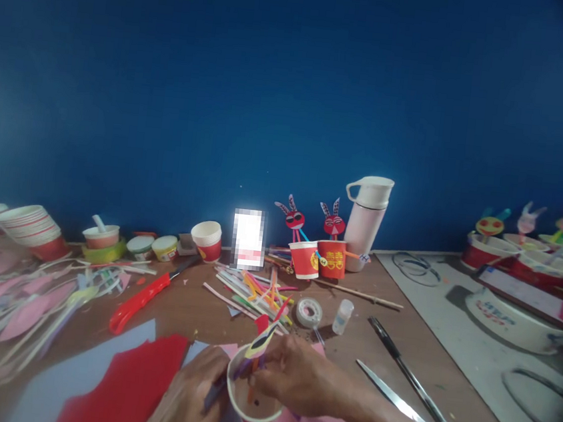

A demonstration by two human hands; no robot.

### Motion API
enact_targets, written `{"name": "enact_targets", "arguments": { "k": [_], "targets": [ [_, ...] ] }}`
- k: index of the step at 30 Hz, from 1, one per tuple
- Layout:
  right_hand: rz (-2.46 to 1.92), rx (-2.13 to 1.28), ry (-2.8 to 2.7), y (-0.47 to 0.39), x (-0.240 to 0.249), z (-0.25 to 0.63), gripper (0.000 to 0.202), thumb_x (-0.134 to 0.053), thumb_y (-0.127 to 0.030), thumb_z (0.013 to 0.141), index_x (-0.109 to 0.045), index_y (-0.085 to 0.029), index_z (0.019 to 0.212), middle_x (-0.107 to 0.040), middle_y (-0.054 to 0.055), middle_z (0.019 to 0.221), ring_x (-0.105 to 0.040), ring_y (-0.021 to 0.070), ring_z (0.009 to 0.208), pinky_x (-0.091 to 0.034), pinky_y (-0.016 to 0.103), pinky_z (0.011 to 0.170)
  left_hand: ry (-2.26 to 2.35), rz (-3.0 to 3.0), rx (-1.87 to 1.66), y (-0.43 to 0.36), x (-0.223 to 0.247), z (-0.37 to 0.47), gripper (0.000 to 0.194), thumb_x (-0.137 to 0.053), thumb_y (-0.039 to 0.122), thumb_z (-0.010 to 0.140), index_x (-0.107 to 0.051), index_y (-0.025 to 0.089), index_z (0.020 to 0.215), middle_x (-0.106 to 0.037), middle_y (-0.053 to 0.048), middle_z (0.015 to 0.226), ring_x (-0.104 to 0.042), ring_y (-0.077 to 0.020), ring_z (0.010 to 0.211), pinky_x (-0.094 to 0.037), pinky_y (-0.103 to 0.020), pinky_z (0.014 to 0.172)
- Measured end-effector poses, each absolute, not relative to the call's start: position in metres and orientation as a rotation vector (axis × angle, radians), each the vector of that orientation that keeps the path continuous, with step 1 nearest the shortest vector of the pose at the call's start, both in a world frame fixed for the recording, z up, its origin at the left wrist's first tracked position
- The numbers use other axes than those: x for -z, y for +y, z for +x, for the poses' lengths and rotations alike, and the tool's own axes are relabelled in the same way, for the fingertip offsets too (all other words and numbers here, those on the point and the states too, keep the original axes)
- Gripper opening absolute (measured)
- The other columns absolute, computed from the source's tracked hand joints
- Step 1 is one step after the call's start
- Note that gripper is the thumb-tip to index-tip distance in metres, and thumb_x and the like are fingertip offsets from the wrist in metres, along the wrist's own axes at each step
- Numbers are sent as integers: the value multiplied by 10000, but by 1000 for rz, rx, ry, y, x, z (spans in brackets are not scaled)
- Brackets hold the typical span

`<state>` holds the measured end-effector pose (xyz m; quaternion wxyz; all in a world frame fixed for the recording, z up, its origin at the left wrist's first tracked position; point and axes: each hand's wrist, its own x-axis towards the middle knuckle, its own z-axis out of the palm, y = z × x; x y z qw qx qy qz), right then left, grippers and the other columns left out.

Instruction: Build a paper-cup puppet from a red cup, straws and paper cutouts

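The right hand [297,375] is pinching a paper figure [261,344] at the mouth of a paper cup [258,421], its fingers curling inward, its forearm slanting in from the lower right; the left hand [196,390] is curving around the cup's left side, holding it; red paper [130,383] is lying to the left; a tape roll [309,312] is resting beyond.
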<state>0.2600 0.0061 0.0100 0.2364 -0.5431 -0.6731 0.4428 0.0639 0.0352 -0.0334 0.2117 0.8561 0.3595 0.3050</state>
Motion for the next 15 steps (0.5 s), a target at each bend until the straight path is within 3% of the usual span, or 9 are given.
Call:
{"name": "enact_targets", "arguments": {
  "k": [4, 8, 11, 15],
  "targets": [
    [-1576, -1227, -1862, 8, -16, 261, 220, -510, -176, 659, -418, -187, 459, -350, -67, 406, -338, 70, 371, -219, 191, 328, 1062, 2375, -651, 37, 39, 63, 154, -485, 203, 831, -638, 212, 814, -670, -50, 817, -636, -195, 760, -516, -270, 691],
    [-1586, -1200, -1909, 7, -25, 262, 277, -527, -185, 656, -364, -187, 432, -352, -64, 406, -350, 77, 400, -227, 204, 368, 1075, 2392, -676, 38, 42, 60, 157, -496, 242, 834, -646, 208, 870, -674, -69, 840, -647, -211, 785, -530, -286, 708],
    [-1537, -1158, -1905, 6, -27, 267, 246, -568, -214, 691, -461, -174, 473, -451, -53, 486, -425, 90, 494, -306, 202, 445, 1107, 2412, -648, 37, 40, 59, 159, -494, 227, 832, -642, 207, 884, -666, -62, 830, -644, -212, 785, -531, -295, 705],
    [-1370, -1130, -1877, 8, -23, 275, 115, -594, -222, 761, -667, -178, 683, -637, -24, 726, -550, 125, 712, -421, 222, 647, 1165, 2409, -716, 38, 43, 58, 92, -520, 192, 799, -611, 206, 806, -636, -44, 788, -622, -203, 754, -526, -302, 720]
  ]
}}
